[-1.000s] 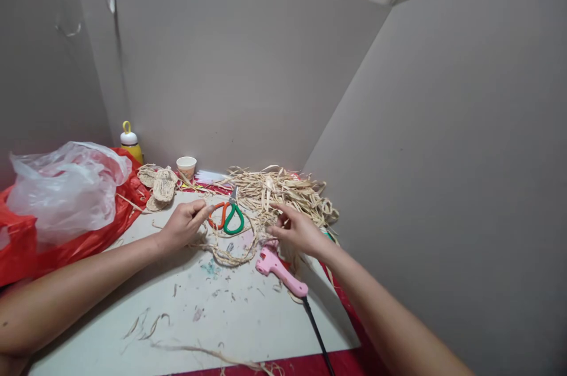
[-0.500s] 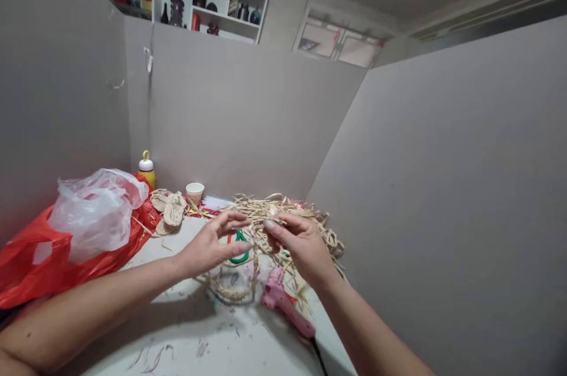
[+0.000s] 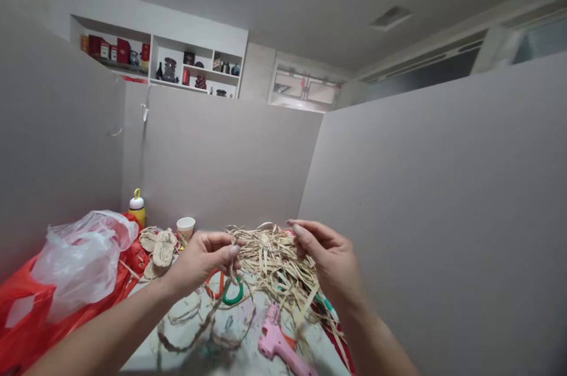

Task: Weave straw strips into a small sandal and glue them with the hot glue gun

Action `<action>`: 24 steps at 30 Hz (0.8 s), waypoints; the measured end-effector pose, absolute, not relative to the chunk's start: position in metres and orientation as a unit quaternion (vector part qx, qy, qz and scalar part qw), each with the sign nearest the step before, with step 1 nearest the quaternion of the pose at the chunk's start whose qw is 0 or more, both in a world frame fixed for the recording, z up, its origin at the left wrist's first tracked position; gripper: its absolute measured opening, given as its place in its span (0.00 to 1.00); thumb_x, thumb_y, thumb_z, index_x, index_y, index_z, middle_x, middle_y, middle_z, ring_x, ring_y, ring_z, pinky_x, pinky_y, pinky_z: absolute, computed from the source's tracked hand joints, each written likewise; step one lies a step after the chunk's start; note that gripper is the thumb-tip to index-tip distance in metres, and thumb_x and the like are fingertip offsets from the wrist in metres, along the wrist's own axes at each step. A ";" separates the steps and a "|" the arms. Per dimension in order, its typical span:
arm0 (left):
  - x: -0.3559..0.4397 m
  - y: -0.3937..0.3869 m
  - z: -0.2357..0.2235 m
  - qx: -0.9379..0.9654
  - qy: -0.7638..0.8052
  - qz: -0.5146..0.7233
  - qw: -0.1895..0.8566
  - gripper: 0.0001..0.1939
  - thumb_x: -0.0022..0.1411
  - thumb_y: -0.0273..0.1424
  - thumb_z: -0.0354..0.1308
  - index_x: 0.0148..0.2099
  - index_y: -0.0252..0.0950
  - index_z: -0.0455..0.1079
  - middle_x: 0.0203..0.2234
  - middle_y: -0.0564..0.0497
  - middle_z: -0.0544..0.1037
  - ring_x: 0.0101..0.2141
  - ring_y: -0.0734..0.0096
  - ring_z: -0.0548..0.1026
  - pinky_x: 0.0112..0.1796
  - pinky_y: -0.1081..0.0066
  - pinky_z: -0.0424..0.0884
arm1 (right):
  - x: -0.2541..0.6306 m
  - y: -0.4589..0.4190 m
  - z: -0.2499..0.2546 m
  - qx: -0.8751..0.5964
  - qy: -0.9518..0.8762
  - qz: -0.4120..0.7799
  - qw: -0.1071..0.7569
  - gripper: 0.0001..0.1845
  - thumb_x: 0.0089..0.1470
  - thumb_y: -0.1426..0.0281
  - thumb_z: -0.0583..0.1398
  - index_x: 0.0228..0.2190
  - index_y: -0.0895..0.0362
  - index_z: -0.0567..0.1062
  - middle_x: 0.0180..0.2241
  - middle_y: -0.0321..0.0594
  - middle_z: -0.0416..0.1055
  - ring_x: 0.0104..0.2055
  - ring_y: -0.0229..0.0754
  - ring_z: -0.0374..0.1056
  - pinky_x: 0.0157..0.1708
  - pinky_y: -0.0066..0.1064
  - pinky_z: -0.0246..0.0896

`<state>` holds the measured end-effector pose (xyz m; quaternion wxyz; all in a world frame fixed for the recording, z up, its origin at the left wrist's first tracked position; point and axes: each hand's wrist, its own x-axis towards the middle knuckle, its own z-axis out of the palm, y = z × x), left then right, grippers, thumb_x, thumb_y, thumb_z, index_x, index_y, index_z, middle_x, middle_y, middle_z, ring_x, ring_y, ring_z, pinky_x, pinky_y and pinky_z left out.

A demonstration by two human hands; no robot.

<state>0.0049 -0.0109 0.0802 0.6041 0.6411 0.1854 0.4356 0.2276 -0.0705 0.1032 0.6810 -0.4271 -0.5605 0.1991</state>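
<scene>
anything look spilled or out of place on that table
Just mess: the straw is heaped loosely, with strands straggling toward the right edge of the white tabletop, and dark smudges mark it left of the pink glue gun. The cup and bottle stand upright; no spill shows.

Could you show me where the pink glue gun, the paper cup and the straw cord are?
Pink glue gun [image 3: 277,343]: head view, on its body.
Paper cup [image 3: 186,226]: head view, on its upper side, near the rim.
Straw cord [image 3: 207,322]: head view, on the strand hanging below the left hand [image 3: 211,257].
</scene>
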 end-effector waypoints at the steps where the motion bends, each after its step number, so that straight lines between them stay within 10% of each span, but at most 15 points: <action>1: 0.004 -0.012 0.082 0.659 0.185 0.424 0.593 0.18 0.53 0.40 0.68 0.40 0.30 0.78 0.21 0.50 0.78 0.23 0.74 0.74 0.26 0.75 0.69 | 0.227 -0.071 0.108 -0.427 -0.563 0.194 0.680 0.12 0.49 0.60 0.67 0.29 0.56 0.81 0.18 0.31 0.66 0.20 0.32 0.57 0.20 0.25 0.54; 9: 0.004 -0.020 0.075 0.728 0.160 0.354 0.565 0.12 0.61 0.37 0.62 0.36 0.32 0.73 0.22 0.52 0.76 0.23 0.77 0.69 0.27 0.75 0.66 | 0.195 -0.068 0.111 -0.426 -0.678 0.336 0.496 0.09 0.46 0.64 0.68 0.26 0.57 0.82 0.22 0.35 0.72 0.25 0.34 0.62 0.25 0.27 0.55; 24: 0.023 -0.004 0.051 0.660 0.210 0.337 0.638 0.12 0.54 0.37 0.67 0.32 0.32 0.76 0.20 0.52 0.77 0.21 0.76 0.74 0.25 0.76 0.67 | 0.213 -0.059 0.068 -0.420 -0.616 0.435 0.505 0.13 0.45 0.62 0.70 0.25 0.58 0.76 0.21 0.31 0.67 0.21 0.30 0.59 0.20 0.25 0.54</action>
